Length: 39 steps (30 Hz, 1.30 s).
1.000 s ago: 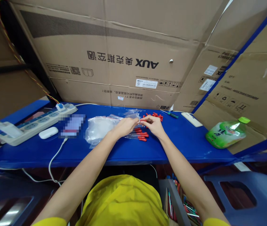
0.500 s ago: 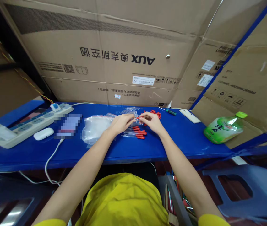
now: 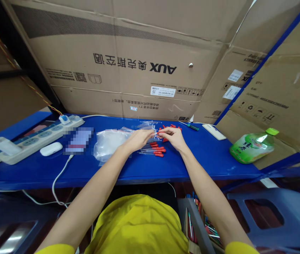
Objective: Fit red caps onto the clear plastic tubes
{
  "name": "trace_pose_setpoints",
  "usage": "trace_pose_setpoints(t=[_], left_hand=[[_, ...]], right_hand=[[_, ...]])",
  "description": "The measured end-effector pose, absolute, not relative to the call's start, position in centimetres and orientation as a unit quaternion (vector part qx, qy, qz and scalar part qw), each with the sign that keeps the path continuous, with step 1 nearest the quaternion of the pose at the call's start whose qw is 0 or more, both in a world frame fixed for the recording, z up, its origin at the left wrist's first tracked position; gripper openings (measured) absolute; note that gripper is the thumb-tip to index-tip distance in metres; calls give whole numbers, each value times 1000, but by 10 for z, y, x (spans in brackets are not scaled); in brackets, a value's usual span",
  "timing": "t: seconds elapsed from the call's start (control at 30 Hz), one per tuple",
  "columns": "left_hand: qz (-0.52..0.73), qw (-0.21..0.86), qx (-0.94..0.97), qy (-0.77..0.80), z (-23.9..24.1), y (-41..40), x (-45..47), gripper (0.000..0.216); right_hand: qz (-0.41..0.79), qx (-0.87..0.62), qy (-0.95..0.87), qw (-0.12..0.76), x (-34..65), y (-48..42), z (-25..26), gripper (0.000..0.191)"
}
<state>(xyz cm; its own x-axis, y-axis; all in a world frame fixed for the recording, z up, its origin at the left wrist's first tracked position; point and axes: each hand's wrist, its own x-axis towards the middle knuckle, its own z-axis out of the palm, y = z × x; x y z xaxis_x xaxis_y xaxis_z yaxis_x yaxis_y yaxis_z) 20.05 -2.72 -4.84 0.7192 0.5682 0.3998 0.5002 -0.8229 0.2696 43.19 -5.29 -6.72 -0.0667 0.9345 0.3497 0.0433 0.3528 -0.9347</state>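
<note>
several clear bags [image 3: 110, 143] near red-tipped droppers [image 3: 155, 153]

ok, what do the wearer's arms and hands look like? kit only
Left hand and right hand: no gloves. No watch, band or cable on either wrist. Both forearms are uncovered, no visible markings. Short plain yellow sleeves, matching the yellow shirt. Fingers too small to rule out a thin ring.
</note>
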Motion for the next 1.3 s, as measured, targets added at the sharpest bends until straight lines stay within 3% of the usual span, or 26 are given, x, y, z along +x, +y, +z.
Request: trace_pose_setpoints(t=[0.93, 1.3], left_hand=[[234, 81, 929, 276, -51, -27, 204, 34], [283, 131, 909, 276, -55, -18, 200, 39]], right_hand=[[411, -405, -612, 541, 424, -56, -69, 41], [376, -417, -619, 548, 434, -56, -60, 43]])
